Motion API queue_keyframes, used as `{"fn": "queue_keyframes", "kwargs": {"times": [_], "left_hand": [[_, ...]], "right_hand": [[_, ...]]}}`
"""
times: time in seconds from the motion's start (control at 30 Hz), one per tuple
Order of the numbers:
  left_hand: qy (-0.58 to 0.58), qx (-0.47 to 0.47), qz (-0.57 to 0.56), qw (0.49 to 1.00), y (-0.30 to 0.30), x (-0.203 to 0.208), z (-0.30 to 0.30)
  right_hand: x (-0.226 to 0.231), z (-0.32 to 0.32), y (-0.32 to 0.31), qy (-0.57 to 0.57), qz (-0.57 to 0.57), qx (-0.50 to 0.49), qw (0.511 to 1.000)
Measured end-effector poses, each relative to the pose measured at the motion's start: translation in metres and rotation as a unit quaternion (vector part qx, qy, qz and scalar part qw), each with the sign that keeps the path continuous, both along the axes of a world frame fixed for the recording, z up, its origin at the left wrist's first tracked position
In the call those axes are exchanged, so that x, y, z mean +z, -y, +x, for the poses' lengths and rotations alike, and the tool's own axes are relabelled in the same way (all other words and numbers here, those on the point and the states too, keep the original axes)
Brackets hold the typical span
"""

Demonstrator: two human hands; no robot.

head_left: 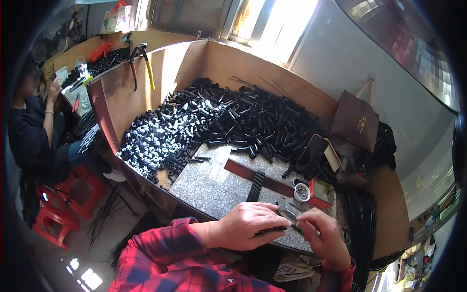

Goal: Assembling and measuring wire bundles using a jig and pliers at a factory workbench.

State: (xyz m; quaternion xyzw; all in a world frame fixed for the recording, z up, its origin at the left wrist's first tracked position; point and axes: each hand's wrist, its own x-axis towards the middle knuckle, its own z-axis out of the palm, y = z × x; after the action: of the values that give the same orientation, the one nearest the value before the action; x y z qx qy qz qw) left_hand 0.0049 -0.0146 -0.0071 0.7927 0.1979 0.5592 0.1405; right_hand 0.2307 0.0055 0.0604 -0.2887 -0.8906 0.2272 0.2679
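My left hand (249, 226) is closed over the front edge of the work slab, with a thin black piece (275, 228) showing between its thumb and fingers. Beside it, my right hand (325, 234) is curled with thumb and fingertips together; what they pinch is too small to make out. A greyish metal object (288, 212), its kind unclear, lies at the fingertips between both hands. Just beyond the left hand, a bundle of thin black rods (256, 185) rests across a long dark reddish-brown strip (238, 169) on the speckled grey slab (197, 182).
Black tubular parts (258, 119) are heaped behind the slab, with white-tipped ones (168, 129) at left. A white cup (302, 192) of small bits and a red box (318, 194) stand right. Pliers (150, 68) hang on the partition. A person (36, 126) sits far left.
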Motion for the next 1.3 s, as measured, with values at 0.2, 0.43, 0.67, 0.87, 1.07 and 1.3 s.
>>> {"fn": "queue_keyframes", "kwargs": {"times": [0.2, 0.43, 0.67, 0.87, 1.07, 1.3], "left_hand": [[0.007, 0.005, 0.0, 1.0, 0.005, 0.001, 0.001], [0.01, 0.018, -0.022, 1.0, 0.007, 0.0, -0.001], [0.024, 0.033, -0.091, 0.995, -0.003, 0.007, -0.009], [0.018, 0.034, -0.123, 0.992, -0.006, 0.009, -0.007], [0.009, 0.019, -0.115, 0.993, -0.006, 0.009, -0.004], [-0.012, 0.013, -0.1, 0.995, -0.005, 0.014, -0.003]], "right_hand": [[0.006, -0.006, 0.021, 0.05, 0.087, 0.023, 0.995], [0.003, -0.009, 0.024, 0.08, 0.173, 0.003, 0.982], [0.008, -0.02, 0.022, 0.066, 0.207, -0.033, 0.976], [0.011, -0.019, 0.017, 0.047, 0.251, -0.038, 0.966], [0.01, -0.015, 0.02, 0.058, 0.268, -0.033, 0.961], [0.009, -0.013, 0.018, 0.055, 0.263, -0.007, 0.963]]}}
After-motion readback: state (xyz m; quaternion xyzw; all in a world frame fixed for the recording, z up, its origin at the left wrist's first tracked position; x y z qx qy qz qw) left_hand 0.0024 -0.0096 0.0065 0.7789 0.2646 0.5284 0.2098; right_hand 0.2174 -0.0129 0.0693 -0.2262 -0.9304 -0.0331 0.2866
